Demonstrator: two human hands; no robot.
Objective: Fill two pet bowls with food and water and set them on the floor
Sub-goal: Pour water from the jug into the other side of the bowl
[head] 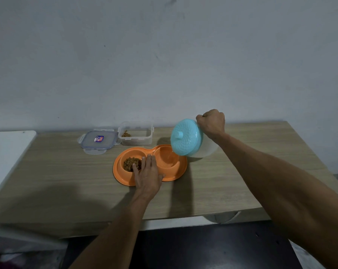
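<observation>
An orange double pet bowl (121, 176) lies on the wooden table. Its left well holds brown kibble (131, 163); its right well (167, 159) takes a thin stream of water. My left hand (147, 174) rests flat on the bowl's middle, fingers straight. My right hand (211, 122) grips the handle of a translucent water jug with a turquoise lid (185, 137), tipped to the left over the right well.
A clear food container (135, 133) with a little kibble stands behind the bowl, its lid (98, 141) lying to its left. A white surface (7, 152) adjoins the table (57, 171) on the left. The dark floor (183, 249) shows below the table's front edge.
</observation>
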